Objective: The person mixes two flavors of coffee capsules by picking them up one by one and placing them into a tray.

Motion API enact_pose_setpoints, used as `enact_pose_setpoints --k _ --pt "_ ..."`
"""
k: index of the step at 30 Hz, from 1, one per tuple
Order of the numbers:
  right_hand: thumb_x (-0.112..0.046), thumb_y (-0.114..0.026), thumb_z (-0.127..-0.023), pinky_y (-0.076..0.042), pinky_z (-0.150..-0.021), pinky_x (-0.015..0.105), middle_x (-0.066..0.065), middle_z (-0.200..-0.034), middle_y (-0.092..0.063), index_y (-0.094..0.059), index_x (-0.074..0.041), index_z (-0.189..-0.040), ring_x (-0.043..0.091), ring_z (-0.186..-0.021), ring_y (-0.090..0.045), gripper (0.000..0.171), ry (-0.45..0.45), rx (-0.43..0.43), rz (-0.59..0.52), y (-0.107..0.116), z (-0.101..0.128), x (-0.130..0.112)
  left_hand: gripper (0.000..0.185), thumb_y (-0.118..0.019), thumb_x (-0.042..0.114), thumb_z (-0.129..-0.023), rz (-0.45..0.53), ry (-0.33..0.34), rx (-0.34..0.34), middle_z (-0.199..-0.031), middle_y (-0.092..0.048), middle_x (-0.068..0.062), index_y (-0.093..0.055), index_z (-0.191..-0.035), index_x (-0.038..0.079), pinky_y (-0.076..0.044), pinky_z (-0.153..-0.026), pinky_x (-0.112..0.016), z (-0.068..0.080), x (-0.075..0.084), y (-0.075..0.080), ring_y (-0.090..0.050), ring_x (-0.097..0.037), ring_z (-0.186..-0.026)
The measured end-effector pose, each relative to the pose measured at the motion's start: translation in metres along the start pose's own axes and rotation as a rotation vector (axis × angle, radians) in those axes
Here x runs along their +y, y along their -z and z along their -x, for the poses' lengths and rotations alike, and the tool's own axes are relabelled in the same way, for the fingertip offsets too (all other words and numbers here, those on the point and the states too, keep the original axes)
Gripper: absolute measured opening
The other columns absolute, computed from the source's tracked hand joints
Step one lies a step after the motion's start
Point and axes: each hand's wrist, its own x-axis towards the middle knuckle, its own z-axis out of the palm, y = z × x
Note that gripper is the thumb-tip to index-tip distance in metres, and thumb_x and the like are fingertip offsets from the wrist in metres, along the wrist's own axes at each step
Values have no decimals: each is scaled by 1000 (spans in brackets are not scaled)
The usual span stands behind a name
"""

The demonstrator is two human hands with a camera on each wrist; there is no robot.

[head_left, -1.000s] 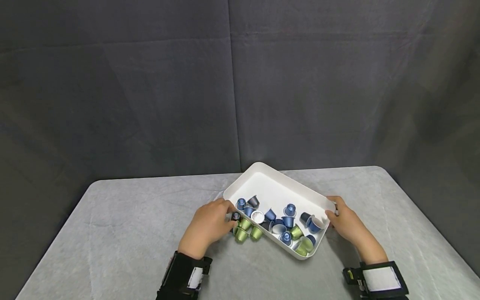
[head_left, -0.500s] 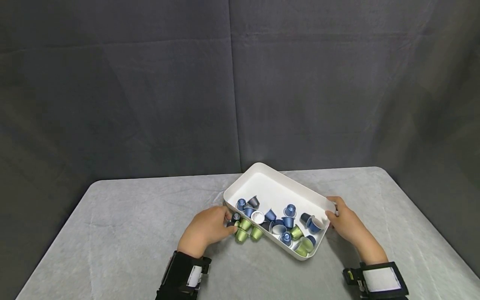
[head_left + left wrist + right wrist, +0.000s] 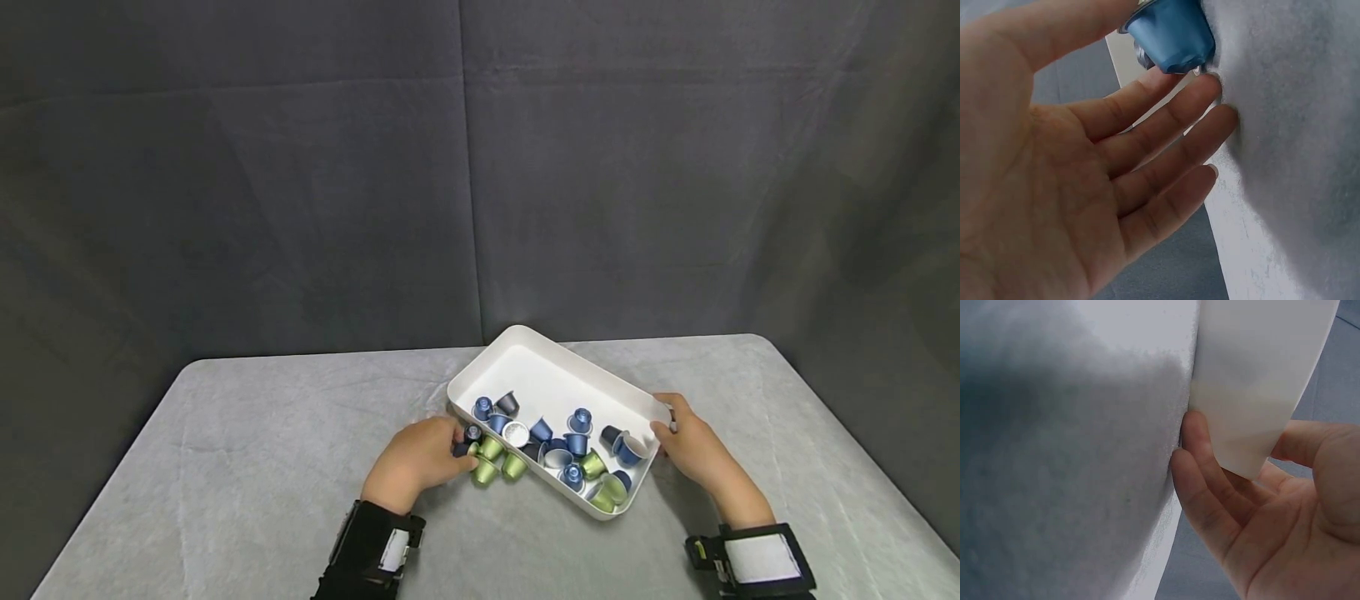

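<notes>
A white tray sits askew on the grey cloth. It holds several blue, green and dark capsules. My right hand grips its right corner. In the right wrist view the fingers lie against the tray wall, with the thumb on the other side. My left hand is at the tray's near-left edge, pinching a blue capsule between thumb and index fingertip. The other fingers are stretched out. Three green capsules and a dark one lie beside that hand.
The table is covered in grey cloth, with rounded far corners. A dark fabric backdrop hangs right behind it. Black wrist straps with white patches are on both forearms.
My left hand has drawn back slightly toward me from the tray's edge. The tray, its capsules and my right hand have stayed put.
</notes>
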Motion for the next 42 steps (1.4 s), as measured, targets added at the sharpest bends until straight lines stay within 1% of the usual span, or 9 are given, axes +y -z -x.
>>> enact_pose_setpoints --k 5,10,13,17,22,28,34,38,42 --pt "-5 -50 -100 -44 -58 35 18 -87 -58 -32 11 -138 22 -69 -57 45 -1 -3 -3 0 -1 0 27 -81 23 -79 1 -11 10 -88 -64 -2 -64 -93 7 -49 -69 -38 0 1 -1 -55 -17 -73" --pt "-5 -50 -100 -43 -59 34 18 -88 -59 -32 11 -139 21 -69 -57 45 -3 -4 4 0 -2 1 26 -81 17 -78 -8 -5 7 -84 -60 -1 -61 -92 8 -46 -63 -34 1 1 -1 -52 -16 -69" --pt "-5 -50 -100 -43 -58 34 17 -87 -59 -33 11 -138 20 -68 -56 45 2 -2 2 0 -1 2 21 -76 9 -77 1 -4 6 -84 -60 -1 -61 -93 7 -45 -63 -34 2 1 0 -51 -17 -69" --pt "-5 -50 -100 -43 -58 34 17 -86 -58 -32 11 -138 20 -67 -56 45 8 -3 -6 0 -1 2 21 -69 1 -74 8 -11 9 -87 -62 -2 -63 -94 6 -46 -65 -35 2 1 0 -52 -17 -71" --pt "-4 -50 -100 -43 -58 34 17 -86 -58 -32 11 -138 20 -66 -56 45 11 -3 -10 0 0 1 21 -67 0 -73 1 -20 18 -86 -62 -2 -63 -93 6 -46 -65 -35 1 -1 -2 -52 -17 -70" --pt "-5 -50 -100 -43 -58 34 17 -87 -58 -32 11 -139 20 -67 -56 46 7 -6 -11 0 -1 1 18 -67 1 -75 2 -12 32 -85 -60 -2 -63 -92 6 -44 -63 -35 1 -2 -2 -50 -18 -69" --pt "-5 -50 -100 -43 -58 34 16 -85 -58 -31 11 -139 21 -67 -55 46 3 -11 -7 0 -1 1 20 -68 2 -80 -4 -4 54 -92 -65 -4 -65 -99 6 -47 -66 -35 1 -4 1 -53 -17 -73" --pt "-6 -50 -100 -43 -58 34 16 -85 -58 -31 11 -139 21 -67 -55 47 -3 -12 -1 0 -1 1 22 -68 2 -81 -31 0 76 -96 -66 -6 -66 -103 5 -49 -70 -37 0 -7 4 -57 -18 -77" --pt "-6 -50 -100 -42 -58 34 16 -84 -58 -31 11 -139 21 -67 -55 47 -3 -10 4 0 -1 1 27 -67 2 -82 -38 4 90 -101 -67 -9 -67 -109 3 -49 -70 -37 -1 -11 6 -57 -18 -77"
